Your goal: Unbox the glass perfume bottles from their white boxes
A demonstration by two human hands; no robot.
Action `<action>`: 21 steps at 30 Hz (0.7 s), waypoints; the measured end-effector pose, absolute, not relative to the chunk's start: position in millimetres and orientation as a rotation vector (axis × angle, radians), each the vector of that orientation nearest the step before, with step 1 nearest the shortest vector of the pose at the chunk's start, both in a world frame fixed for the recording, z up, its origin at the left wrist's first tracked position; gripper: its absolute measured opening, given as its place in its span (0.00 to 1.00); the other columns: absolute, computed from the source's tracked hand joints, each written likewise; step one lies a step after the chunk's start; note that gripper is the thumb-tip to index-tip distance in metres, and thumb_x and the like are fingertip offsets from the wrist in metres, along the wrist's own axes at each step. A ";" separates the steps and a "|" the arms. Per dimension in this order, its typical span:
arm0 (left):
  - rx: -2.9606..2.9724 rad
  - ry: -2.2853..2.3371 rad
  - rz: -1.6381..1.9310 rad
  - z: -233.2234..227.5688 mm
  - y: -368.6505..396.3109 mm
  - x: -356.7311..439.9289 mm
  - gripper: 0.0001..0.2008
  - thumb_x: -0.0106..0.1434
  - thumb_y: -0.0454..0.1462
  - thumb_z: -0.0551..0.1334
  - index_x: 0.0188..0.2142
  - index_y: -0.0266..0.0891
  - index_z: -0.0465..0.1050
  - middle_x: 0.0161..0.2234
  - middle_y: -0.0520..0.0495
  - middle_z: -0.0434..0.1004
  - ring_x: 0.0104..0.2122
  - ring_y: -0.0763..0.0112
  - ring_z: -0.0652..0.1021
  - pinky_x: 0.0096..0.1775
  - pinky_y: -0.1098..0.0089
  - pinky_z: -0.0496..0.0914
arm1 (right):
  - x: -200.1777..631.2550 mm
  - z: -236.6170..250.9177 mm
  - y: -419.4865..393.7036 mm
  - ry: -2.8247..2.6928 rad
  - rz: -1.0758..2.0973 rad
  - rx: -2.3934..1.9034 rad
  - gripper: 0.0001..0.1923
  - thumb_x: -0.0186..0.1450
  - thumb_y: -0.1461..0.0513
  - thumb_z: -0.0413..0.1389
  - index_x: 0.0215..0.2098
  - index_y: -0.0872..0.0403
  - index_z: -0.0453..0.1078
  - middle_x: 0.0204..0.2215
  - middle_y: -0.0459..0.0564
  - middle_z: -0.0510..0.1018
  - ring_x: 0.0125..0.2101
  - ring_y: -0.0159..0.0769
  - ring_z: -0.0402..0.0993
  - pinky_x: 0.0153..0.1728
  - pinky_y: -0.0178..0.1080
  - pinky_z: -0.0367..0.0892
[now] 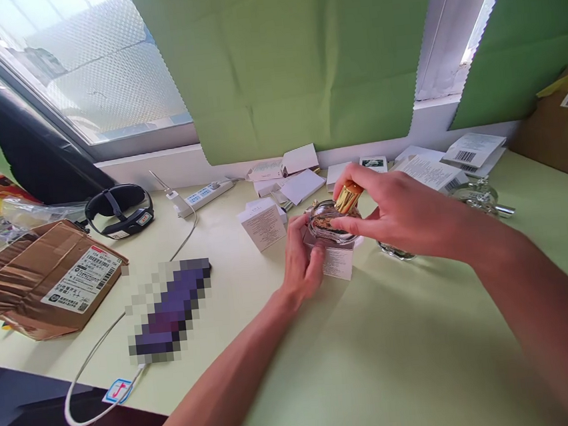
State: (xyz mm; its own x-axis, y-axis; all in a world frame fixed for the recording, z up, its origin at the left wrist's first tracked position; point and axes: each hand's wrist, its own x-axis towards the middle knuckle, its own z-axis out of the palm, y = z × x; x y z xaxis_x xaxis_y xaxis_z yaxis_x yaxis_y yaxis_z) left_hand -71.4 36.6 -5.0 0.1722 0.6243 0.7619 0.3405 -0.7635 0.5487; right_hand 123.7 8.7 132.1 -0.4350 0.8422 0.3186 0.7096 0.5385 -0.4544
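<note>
My left hand (302,258) is closed around the side of a clear glass perfume bottle (333,231) with gold decoration, near the middle of the table. Between the thumb and fingers of my right hand (384,207) is a shiny gold ribbed cap (349,197), tilted over the bottle's upper right. I cannot tell whether the cap sits on the bottle's neck. Below the bottle stands a small printed card (338,263), partly covered by my left hand. Another glass piece (395,251) shows under my right wrist, mostly hidden.
Several white boxes and leaflets (303,188) lie along the back wall. Behind my right forearm is another glass bottle (478,195). To the left are a phone (172,307) on a white cable, a power strip (210,193), a black headset (120,212) and a brown parcel (44,283).
</note>
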 end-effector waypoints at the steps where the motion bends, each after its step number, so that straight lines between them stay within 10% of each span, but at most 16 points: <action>1: 2.193 0.934 1.623 -5.1 36.5 -71.5 0.20 0.72 0.47 0.52 0.59 0.44 0.58 0.51 0.40 0.69 0.49 0.58 0.73 0.49 0.57 0.70 | 123.7 132.2 9.1 -2.264 0.348 -1.257 0.13 0.67 0.52 0.57 0.39 0.48 0.60 0.25 0.41 0.72 0.22 0.31 0.65 0.24 0.35 0.54; 21: 2.158 0.931 1.597 -3.1 35.0 -69.0 0.15 0.74 0.45 0.50 0.56 0.45 0.60 0.51 0.42 0.67 0.50 0.63 0.71 0.50 0.62 0.68 | 120.6 123.4 16.3 -2.351 0.235 -1.137 0.08 0.64 0.59 0.61 0.37 0.51 0.67 0.38 0.47 0.74 0.33 0.36 0.70 0.30 0.37 0.61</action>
State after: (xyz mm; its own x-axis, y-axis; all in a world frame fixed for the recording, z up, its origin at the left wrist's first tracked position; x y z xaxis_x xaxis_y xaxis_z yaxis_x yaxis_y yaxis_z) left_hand -69.0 35.0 -3.1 0.1725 0.6528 0.7376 0.3206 -0.7453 0.5846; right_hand 120.6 16.3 123.4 -0.5166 0.7709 0.3726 0.6819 0.6336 -0.3656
